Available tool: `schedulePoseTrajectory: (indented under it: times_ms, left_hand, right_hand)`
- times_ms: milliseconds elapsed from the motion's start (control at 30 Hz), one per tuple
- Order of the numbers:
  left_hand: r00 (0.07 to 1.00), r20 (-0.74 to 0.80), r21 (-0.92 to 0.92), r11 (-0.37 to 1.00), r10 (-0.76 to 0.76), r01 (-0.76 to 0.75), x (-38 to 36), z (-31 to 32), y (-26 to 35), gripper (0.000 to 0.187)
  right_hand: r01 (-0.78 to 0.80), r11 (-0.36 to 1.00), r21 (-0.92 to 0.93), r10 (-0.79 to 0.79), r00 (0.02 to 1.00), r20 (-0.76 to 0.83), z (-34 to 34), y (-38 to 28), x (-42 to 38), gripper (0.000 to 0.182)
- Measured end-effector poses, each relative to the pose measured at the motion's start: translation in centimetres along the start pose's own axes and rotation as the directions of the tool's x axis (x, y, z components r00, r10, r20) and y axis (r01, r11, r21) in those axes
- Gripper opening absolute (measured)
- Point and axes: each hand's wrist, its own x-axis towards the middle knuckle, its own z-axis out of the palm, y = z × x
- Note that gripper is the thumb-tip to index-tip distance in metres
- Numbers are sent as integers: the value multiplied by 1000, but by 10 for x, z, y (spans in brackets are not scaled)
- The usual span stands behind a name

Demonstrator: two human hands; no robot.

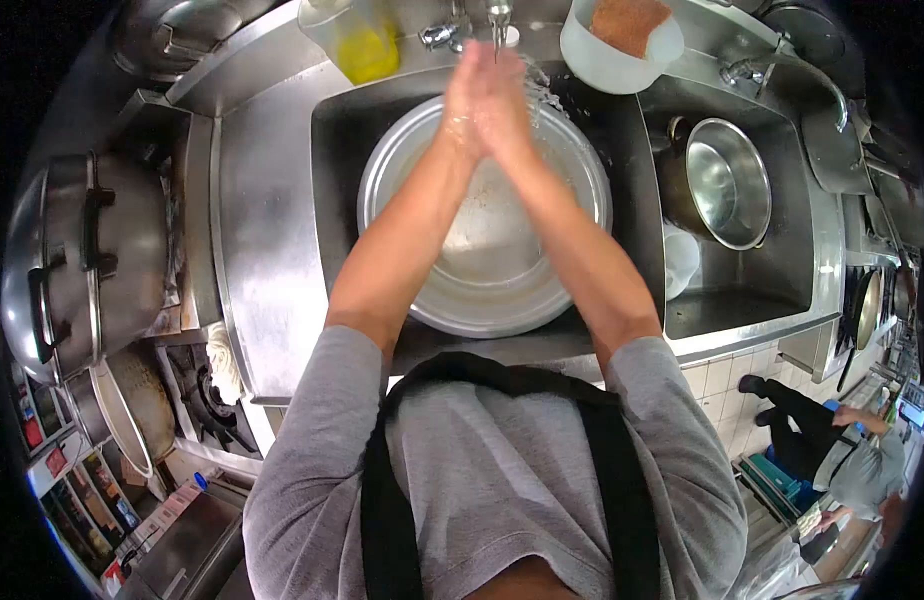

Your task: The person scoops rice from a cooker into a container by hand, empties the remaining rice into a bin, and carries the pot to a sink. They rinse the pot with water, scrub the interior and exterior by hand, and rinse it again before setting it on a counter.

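Head view: the left hand and right hand press flat together, palm to palm, gripping nothing, directly under the tap at 12 o'clock, so that the water runs over both. A wide metal bowl sits in the sink below the hands, where it catches the runoff. A yellow jug stands at 11 o'clock and a steel pot at 3 o'clock, both outside the stream.

A stainless steel sink unit carries everything. Directly below the fingers, a wide metal basin sits in the near sink. Right of the fingers, a steel pot rests in the neighbouring sink.
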Motion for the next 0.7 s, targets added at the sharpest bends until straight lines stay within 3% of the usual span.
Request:
schedulePoseTrajectory:
  times_ms: [67, 100, 167, 200, 233, 267, 300, 333, 367, 400, 433, 467, 533, 567, 633, 667, 700]
  left_hand:
    - [982, -116, -88, 983, 148, -158, 2, -13, 4, 48]
    - [981, -126, -91, 983, 150, -162, 2, -19, 4, 48]
    - [981, 184, -129, 989, -53, 77, -13, -18, 11, 46]
    - [1000, 1, 96, 995, -9, 9, -38, -5, 7, 47]
    - [1000, -13, 95, 995, -9, 10, -49, -12, 9, 47]
    - [999, 33, 337, 941, 14, -25, -60, -26, 16, 43]
    - [996, 86, 556, 829, 21, -66, -71, -40, 23, 40]
    - [991, -51, 788, 614, 125, -37, -79, -65, 27, 42]
    - [958, -58, 981, 194, 281, 2, -87, -97, 31, 47]
    - [908, 11, 960, -259, 419, 108, -95, -133, 34, 51]
    - [868, -12, 915, -346, 497, 210, -106, -172, 31, 55]
    - [821, -24, 853, -417, 571, 315, -116, -205, 26, 58]
    - [784, -347, 865, -147, 515, 479, -137, -228, 21, 59]
    - [781, -348, 865, -144, 518, 481, -144, -230, 20, 59]
    - [780, -414, 863, -69, 470, 500, -157, -229, 18, 54]
    - [783, -410, 866, -69, 468, 495, -159, -210, 25, 54]
    - [748, -495, 855, 94, 442, 510, -159, -191, 33, 51]
  right_hand:
    - [-152, 973, 176, 134, 985, 107, -3, -11, -2, 33]
    - [-229, 938, 259, 191, 967, 167, -4, -16, -1, 33]
    - [-393, 827, 402, 289, 910, 296, -4, -27, -2, 33]
    - [-472, 752, 459, 324, 872, 367, -3, -32, -5, 33]
    - [-483, 747, 458, 329, 866, 377, -1, -27, -7, 33]
    - [-638, 607, 474, 422, 764, 488, 4, -13, -4, 30]
    - [-767, 444, 463, 487, 641, 594, 6, 1, -3, 27]
    - [-826, 350, 441, 460, 562, 687, 6, 10, -6, 26]
    - [-829, 349, 437, 460, 558, 691, 7, 17, -10, 26]
    - [-885, 183, 429, 481, 461, 745, 8, 21, -13, 26]
    - [-913, 10, 407, 483, 361, 798, 11, 27, -14, 26]
    - [-914, 11, 405, 480, 360, 800, 15, 38, -12, 26]
    - [-699, -313, 642, 507, 449, 736, 18, 45, -5, 26]
    - [-702, -313, 640, 503, 449, 738, 16, 39, -4, 26]
    - [-801, -188, 568, 428, 454, 782, 7, 24, 0, 26]
    - [-922, -7, 386, 78, 384, 920, 0, 16, 0, 27]
    - [-922, -5, 387, 83, 385, 919, -8, 9, 2, 27]
